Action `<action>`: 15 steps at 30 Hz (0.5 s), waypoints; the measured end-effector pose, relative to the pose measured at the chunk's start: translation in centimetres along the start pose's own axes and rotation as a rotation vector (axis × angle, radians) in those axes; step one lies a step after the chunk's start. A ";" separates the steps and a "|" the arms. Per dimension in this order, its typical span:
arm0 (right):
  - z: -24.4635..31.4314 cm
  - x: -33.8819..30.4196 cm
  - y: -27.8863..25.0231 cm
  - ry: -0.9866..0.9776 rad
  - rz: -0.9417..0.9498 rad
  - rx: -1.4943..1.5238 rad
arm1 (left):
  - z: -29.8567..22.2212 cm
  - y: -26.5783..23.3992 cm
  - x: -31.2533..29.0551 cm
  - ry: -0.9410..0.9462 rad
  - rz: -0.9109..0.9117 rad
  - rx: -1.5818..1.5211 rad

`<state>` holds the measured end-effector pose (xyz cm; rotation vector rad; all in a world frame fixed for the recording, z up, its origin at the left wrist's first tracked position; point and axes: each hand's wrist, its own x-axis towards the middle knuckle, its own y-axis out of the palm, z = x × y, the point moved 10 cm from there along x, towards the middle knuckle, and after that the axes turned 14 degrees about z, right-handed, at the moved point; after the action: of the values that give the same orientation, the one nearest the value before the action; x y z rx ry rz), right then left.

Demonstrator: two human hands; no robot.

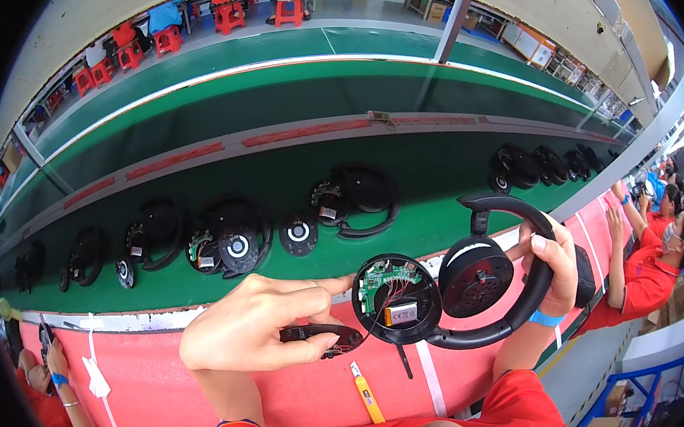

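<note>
My right hand (556, 274) grips the headband (532, 299) of black over-ear headphones, held over the red bench top. One ear cup (358, 301) is open, showing a green circuit board (369, 281), thin red wires and a silver battery pack (401, 313). The other ear cup (474, 283) shows a black perforated face. My left hand (243, 323) pinches a black ear cup cover (351, 339) edge-on between thumb and fingers, with wires at its inner side. Its stretched index finger touches the open cup's rim.
Several headphones (236, 233) with opened cups lie along the green conveyor belt (437, 207) beyond the bench. A yellow utility knife (367, 396) and a thin black rod (405, 362) are near me. Co-workers in red sit at left and right (651, 271). A metal post (594, 184) slants at right.
</note>
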<state>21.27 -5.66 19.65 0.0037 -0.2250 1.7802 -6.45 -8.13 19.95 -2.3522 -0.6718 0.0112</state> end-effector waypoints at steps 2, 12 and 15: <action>0.0 -0.2 -0.1 0.005 0.001 0.000 | -0.3 0.0 0.0 0.018 -0.004 0.003; -1.4 0.0 0.6 0.041 0.005 0.013 | 1.2 0.5 -0.4 -0.062 0.043 -0.045; -1.9 0.5 1.5 0.036 0.012 0.039 | 2.0 0.1 -0.8 -0.109 0.041 -0.089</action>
<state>19.92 -5.18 17.64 -0.0020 -0.1646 1.7948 -7.50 -7.34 18.19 -2.4647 -0.6895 0.1316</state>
